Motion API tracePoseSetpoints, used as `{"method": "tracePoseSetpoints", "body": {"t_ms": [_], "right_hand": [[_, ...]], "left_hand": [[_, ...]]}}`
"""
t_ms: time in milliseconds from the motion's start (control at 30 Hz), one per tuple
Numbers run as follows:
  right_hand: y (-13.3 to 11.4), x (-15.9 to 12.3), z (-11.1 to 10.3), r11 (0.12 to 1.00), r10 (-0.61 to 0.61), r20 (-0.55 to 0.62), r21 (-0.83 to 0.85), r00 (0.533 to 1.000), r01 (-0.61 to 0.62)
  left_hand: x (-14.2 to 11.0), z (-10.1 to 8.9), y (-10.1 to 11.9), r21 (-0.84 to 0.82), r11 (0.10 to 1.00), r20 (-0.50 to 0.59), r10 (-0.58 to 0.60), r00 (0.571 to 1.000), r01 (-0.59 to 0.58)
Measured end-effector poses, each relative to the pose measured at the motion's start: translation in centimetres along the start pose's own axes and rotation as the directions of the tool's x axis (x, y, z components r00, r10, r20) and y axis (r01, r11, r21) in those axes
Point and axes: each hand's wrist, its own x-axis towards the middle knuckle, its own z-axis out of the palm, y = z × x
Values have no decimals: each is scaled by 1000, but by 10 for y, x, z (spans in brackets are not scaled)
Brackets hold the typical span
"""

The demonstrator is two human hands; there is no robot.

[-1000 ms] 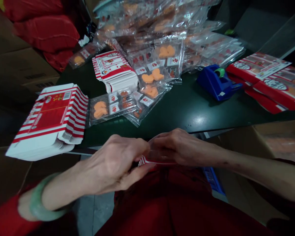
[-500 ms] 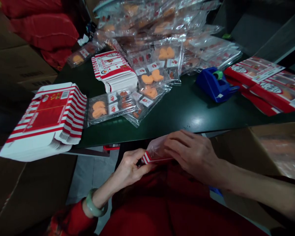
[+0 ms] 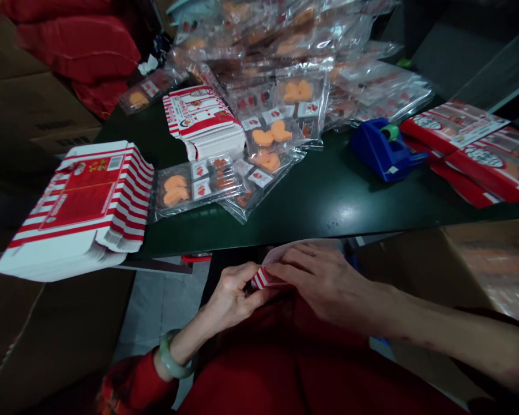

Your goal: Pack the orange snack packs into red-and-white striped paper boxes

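A small red-and-white striped carton [image 3: 263,279] is held at my lap, just below the table's front edge. My left hand [image 3: 236,291], with a pale green bangle at the wrist, pinches its left end between thumb and fingers. Over the carton's top lies my right hand [image 3: 318,276], its bent fingers pressed against the open side and hiding most of it. A pale flap [image 3: 281,250] stands up behind those fingers. What the carton contains is hidden.
On the dark green table [image 3: 320,202] lie flattened striped cartons [image 3: 82,196], a smaller carton stack [image 3: 207,124], clear packs of toy food [image 3: 199,181], a blue tape dispenser [image 3: 380,153] and finished-looking red boxes [image 3: 480,153]. A cardboard box [image 3: 415,253] stands at the right.
My left hand has drawn back to the carton's left end, its wrist lower and further right. My right hand has shifted along the carton's top, and the flap behind it shows more.
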Motion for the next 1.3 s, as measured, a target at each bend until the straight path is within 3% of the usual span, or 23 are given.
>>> {"method": "tracePoseSetpoints", "body": {"t_ms": [133, 233, 533, 633, 700, 833, 933, 1000, 1033, 1100, 1133, 1167, 1233, 1300], "right_hand": [[2, 5, -4, 976, 106, 148, 175, 983, -132], [4, 9, -6, 953, 120, 217, 249, 969, -174], [14, 11, -12, 891, 150, 340, 361, 928, -276], [17, 12, -15, 884, 125, 307, 397, 943, -246], [14, 9, -15, 891, 187, 234, 368, 954, -265], [1, -6, -15, 923, 367, 107, 85, 924, -377], [-4, -12, -22, 914, 405, 80, -34, 911, -404], [-1, -15, -28, 886, 425, 238, 86, 873, -455], [2, -16, -32, 839, 428, 359, 184, 830, -512], [8, -21, -37, 667, 409, 571, 345, 712, -660], [9, -25, -40, 581, 404, 622, 392, 671, -713], [10, -29, -41, 530, 413, 625, 427, 663, -733], [8, -39, -42, 565, 478, 508, 447, 717, -693], [4, -46, -41, 697, 536, 296, 373, 790, -612]], "left_hand": [[-2, 2, 0, -69, 997, -25, -31, 999, 29], [-3, 6, 1, -92, 995, -74, -47, 996, 40], [-3, 24, 1, 20, 999, -269, -34, 962, 41], [-2, 27, -2, 67, 997, -308, -22, 951, 45], [-2, 28, -2, 87, 994, -316, -28, 948, 58], [2, 32, 1, 64, 997, -330, -27, 944, 51], [7, 40, 5, 52, 999, -287, 5, 958, 10], [10, 47, 5, 70, 997, -237, 56, 970, -41], [11, 51, 4, 86, 993, -216, 91, 972, -74], [13, 57, -1, 123, 982, -198, 169, 966, -146], [14, 60, -3, 136, 974, -192, 204, 960, -180], [14, 62, -5, 145, 967, -189, 236, 953, -211], [17, 61, -7, 158, 952, -194, 289, 937, -261], [22, 54, -5, 167, 941, -194, 325, 926, -295]]}}
